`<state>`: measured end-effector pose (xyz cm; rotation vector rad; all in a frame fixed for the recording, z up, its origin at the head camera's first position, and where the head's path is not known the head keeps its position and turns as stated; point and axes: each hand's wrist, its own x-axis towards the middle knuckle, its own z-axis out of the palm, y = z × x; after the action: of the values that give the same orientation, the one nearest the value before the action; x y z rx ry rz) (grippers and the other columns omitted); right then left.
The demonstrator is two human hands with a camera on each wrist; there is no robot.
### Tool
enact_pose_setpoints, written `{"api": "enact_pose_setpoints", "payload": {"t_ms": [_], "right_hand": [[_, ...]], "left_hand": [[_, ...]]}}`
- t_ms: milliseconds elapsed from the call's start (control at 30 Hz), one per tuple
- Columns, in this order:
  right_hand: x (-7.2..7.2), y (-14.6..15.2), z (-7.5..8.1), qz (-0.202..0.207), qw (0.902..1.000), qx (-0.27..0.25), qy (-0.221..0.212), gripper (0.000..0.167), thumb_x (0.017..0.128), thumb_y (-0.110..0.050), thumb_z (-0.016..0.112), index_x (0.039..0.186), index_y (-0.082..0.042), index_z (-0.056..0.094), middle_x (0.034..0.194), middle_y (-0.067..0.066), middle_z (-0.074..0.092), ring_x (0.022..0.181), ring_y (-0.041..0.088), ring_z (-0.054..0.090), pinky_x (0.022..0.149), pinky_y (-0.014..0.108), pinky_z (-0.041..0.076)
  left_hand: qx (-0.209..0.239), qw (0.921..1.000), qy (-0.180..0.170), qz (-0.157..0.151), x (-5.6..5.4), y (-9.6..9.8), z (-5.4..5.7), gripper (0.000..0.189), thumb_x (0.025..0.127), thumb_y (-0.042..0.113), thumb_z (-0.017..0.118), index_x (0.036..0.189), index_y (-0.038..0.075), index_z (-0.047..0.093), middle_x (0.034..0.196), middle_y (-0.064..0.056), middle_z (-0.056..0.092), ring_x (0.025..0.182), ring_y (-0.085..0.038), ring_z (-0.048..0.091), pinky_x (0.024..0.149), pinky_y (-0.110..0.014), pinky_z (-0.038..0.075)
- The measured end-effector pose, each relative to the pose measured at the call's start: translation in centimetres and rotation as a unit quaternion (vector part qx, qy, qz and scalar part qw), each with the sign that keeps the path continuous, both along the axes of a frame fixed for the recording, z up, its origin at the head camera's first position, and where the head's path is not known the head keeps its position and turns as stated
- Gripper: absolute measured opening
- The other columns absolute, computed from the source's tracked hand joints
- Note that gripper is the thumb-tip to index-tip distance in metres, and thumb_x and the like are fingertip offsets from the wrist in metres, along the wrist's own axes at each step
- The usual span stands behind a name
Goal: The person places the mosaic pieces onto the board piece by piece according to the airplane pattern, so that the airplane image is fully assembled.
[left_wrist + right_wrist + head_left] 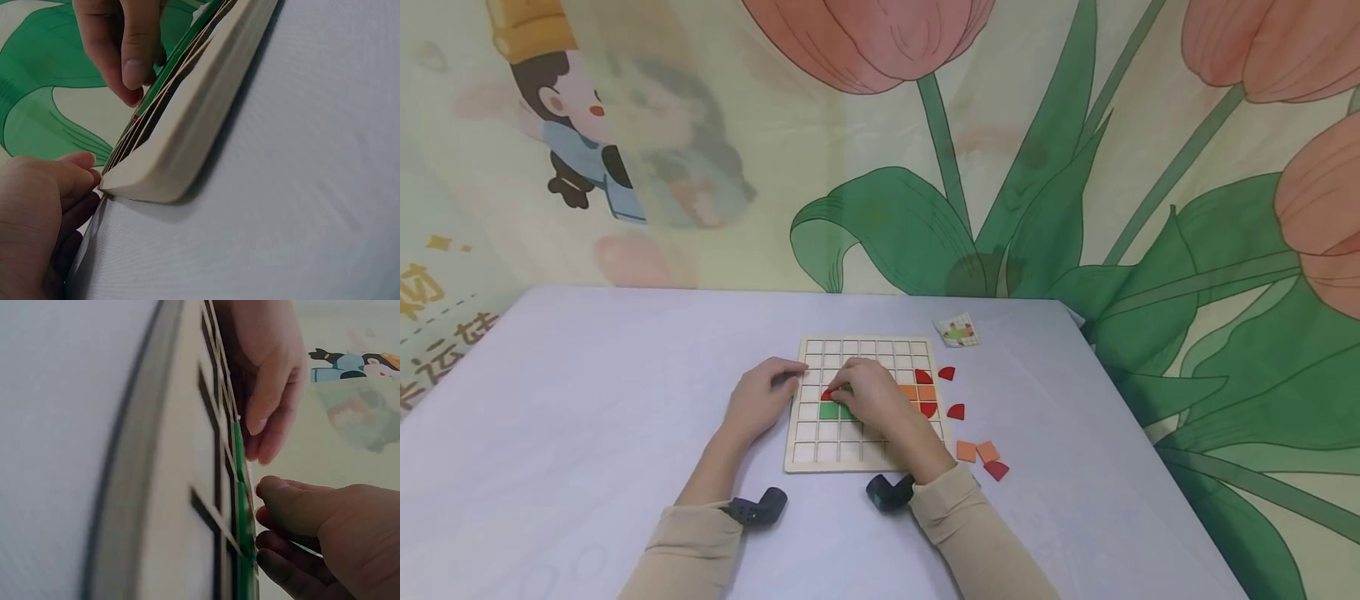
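A wooden grid board [805, 458] lies on the table under both hands. My left hand [762, 398] rests at its left side, index finger and thumb touching the edge; the left wrist view shows those fingers [81, 172] at the board's corner. My right hand [871, 396] reaches over the middle, its thumb and index finger pinching a red quarter-circle tile [827, 396] at a cell just above a green square tile [829, 411]. Orange square tiles [927, 392] and a red quarter-circle tile [922, 377] sit in cells on the right. The right hand hides several middle cells.
Loose red quarter-circle tiles [956, 412] and orange square tiles [966, 451] lie right of the board. A small picture card [958, 331] lies beyond its far right corner. A printed backdrop [715, 167] stands behind the white-covered table [610, 400].
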<state>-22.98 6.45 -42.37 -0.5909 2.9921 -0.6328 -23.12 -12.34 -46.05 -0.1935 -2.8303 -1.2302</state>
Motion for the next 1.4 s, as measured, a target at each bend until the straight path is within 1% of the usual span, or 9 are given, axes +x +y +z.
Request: {"api": "enact_pose_setpoints", "payload": {"t_ms": [167,333,433,600,700,900,1000,1167,1400], "right_hand": [[-0.5,1.2,0.7,-0.018,0.9994,-0.029,-0.005,0.018,0.09,-0.023,0.066,0.106,-0.018,0.073,0.106,-0.002,0.067,0.103,0.016,0.06,0.093,0.03,0.053],[-1.4,4.3,1.1,-0.056,0.9964,-0.064,0.0,0.019,0.09,-0.021,0.066,0.107,-0.015,0.073,0.106,0.001,0.067,0.1,0.018,0.061,0.086,0.031,0.055],[-1.7,6.5,1.2,-0.089,0.993,-0.077,-0.005,0.02,0.09,-0.021,0.066,0.107,-0.014,0.072,0.106,0.003,0.066,0.099,0.019,0.061,0.083,0.032,0.056],[-1.8,9.8,1.0,-0.156,0.9816,-0.086,-0.067,0.025,0.091,-0.024,0.064,0.115,-0.017,0.068,0.111,0.004,0.064,0.103,0.021,0.058,0.085,0.035,0.056],[-1.8,11.4,0.6,-0.18,0.9757,-0.081,-0.095,0.028,0.091,-0.023,0.064,0.118,-0.017,0.066,0.115,0.006,0.062,0.104,0.022,0.057,0.085,0.036,0.055],[-2.3,13.6,0.1,-0.192,0.9736,-0.07,-0.102,0.032,0.089,-0.021,0.066,0.12,-0.013,0.064,0.118,0.011,0.06,0.106,0.026,0.056,0.089,0.039,0.053],[-2.5,14.1,-0.1,-0.198,0.9718,-0.066,-0.109,0.033,0.089,-0.022,0.067,0.121,-0.014,0.063,0.119,0.012,0.059,0.109,0.027,0.054,0.093,0.042,0.051],[-2.4,14.5,-0.5,-0.202,0.9706,-0.06,-0.116,0.033,0.088,-0.02,0.068,0.12,-0.014,0.064,0.119,0.012,0.059,0.108,0.027,0.052,0.093,0.042,0.05],[-2.3,14.1,-0.7,-0.206,0.9696,-0.057,-0.119,0.027,0.087,-0.019,0.07,0.113,-0.014,0.066,0.116,0.01,0.061,0.106,0.026,0.053,0.092,0.041,0.051]], "left_hand": [[-0.001,1.0,0.001,0.003,0.0,-0.1,-0.2,0.03,0.094,0.019,0.054,0.122,0.016,0.062,0.128,-0.008,0.06,0.129,-0.03,0.049,0.109,-0.05,0.038],[0.001,1.0,-0.002,0.005,0.1,0.0,-0.1,0.03,0.094,0.018,0.054,0.123,0.016,0.062,0.129,-0.008,0.06,0.129,-0.03,0.048,0.109,-0.05,0.037],[0.002,1.0,-0.004,0.007,0.1,0.0,-0.1,0.03,0.094,0.018,0.055,0.122,0.015,0.062,0.129,-0.008,0.06,0.129,-0.03,0.048,0.109,-0.05,0.037],[0.002,0.9999,-0.006,0.008,0.2,0.0,-0.4,0.029,0.094,0.018,0.055,0.121,0.016,0.063,0.127,-0.007,0.061,0.128,-0.03,0.049,0.109,-0.05,0.038],[0.002,0.9999,-0.008,0.005,0.3,0.0,-0.5,0.029,0.093,0.018,0.055,0.121,0.015,0.063,0.127,-0.007,0.062,0.128,-0.03,0.049,0.109,-0.05,0.038],[0.006,0.9999,0.011,0.002,0.1,-0.2,-0.2,0.029,0.093,0.017,0.054,0.12,0.014,0.064,0.125,-0.008,0.063,0.126,-0.03,0.051,0.107,-0.05,0.04],[0.009,0.9999,0.012,0.003,0.1,-0.3,0.0,0.029,0.093,0.017,0.055,0.12,0.014,0.064,0.125,-0.008,0.063,0.126,-0.03,0.051,0.108,-0.049,0.039],[0.011,0.9999,0.005,0.0,0.1,-0.3,0.1,0.028,0.093,0.018,0.055,0.12,0.015,0.064,0.126,-0.008,0.062,0.127,-0.03,0.05,0.108,-0.049,0.039],[0.011,0.9999,0.012,-0.002,0.3,-0.5,0.1,0.027,0.093,0.018,0.055,0.118,0.015,0.065,0.125,-0.008,0.063,0.127,-0.031,0.051,0.108,-0.049,0.039]]}}
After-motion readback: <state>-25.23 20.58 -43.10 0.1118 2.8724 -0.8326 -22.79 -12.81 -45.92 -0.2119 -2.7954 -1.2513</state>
